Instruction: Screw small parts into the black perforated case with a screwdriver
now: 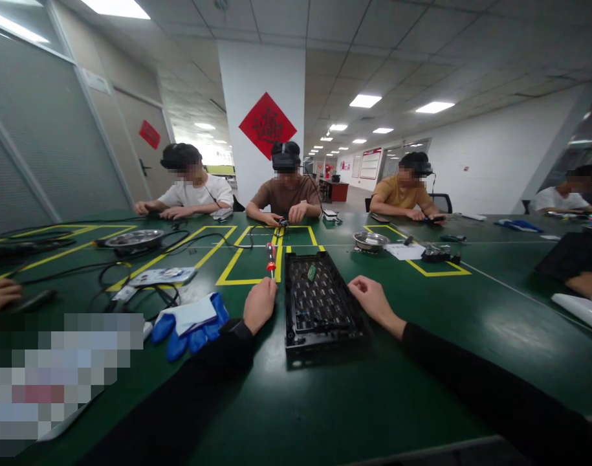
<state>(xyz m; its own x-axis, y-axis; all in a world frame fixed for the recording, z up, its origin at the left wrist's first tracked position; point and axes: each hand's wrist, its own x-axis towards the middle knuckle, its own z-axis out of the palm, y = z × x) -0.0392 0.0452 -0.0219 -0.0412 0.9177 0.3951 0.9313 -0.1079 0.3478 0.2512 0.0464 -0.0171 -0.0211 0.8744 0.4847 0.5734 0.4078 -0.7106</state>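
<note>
A black plastic casing (294, 304) lies in front of me, with rows of small slots inside and a small green circuit board (312, 272) on top of them. To its left is my left hand (260, 304), closed, with the metal shaft of a screwdriver (271, 257) running into its fingertips. The screwdriver's red and black handle points away from me. On the other side, my right hand (372, 298) has its bent fingers against the casing's right edge; the fingertips are partly hidden there.
Blue gloves with a white cloth (196, 316) lie left of my left hand, near black cables and a flat pale device (164, 277). Metal bowls (371, 241) stand farther back. Several people wearing headsets sit across the green table (422, 375); other hands show at both sides.
</note>
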